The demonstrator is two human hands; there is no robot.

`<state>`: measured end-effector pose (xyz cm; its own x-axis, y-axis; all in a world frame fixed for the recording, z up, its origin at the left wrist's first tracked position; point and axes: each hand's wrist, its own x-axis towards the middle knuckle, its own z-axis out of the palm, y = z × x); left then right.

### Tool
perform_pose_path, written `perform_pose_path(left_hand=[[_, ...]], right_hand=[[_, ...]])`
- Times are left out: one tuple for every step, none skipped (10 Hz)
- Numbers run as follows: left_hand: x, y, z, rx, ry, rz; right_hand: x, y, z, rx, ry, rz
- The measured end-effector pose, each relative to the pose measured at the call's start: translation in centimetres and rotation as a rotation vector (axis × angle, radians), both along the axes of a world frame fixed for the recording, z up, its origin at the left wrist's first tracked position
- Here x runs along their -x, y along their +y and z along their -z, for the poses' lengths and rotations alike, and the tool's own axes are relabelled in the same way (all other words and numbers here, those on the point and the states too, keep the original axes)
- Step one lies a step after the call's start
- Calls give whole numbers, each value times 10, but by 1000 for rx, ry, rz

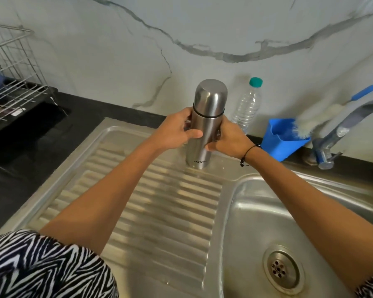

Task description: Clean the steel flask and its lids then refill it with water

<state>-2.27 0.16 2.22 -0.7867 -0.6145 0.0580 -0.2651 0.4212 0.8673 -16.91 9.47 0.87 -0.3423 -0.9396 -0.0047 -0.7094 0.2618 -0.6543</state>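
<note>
the fingers (193,133) of the left hand (174,132) are curled round the left side of the steel flask (205,123), with the thumb laid across its front; the fingers of the right hand (228,138) are wrapped round its right side, the thumb tucked against the lower body. the flask is held upright between both hands at the far end of the ribbed draining board (159,201), its base touching or just above the steel, which cannot be told. its steel cap (210,96) is seated on top, above a dark ring.

at the far left a wire dish rack (11,82) is seen on the black worktop (19,168), well apart from the flask. a zebra-striped sleeve (41,265) is seen at the near left. just right of the flask, against the marble wall, a clear plastic bottle (247,106) with a green cap is stood upright. a black cord bracelet (247,154) is worn on the right wrist. further right a blue tub (282,143) is set on the worktop edge, with a pale bristled brush (319,117) on a blue handle leaned into it. the tap (340,134) is mounted at the far right, and the sink basin (256,222) with its drain (283,271) lies near right.
</note>
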Motion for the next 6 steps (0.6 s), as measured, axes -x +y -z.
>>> perform_pose_path(left_hand=[[-1,0,1,15,-16,-5],[-2,2,2,42,-57,-11],[-2,6,-1,59,-86,-25],[-3,11,-4,114,-120,-50],[-10,21,-19,208,-139,-70],[-18,35,-37,401,-135,-133]], right_hand=[[-2,0,0,-7,28,-2],[-5,3,-1,-12,8,-8],[-7,3,-6,-54,24,-6],[-6,5,-10,-109,114,0],[-5,16,-26,-147,171,48],[3,34,-42,-108,242,140]])
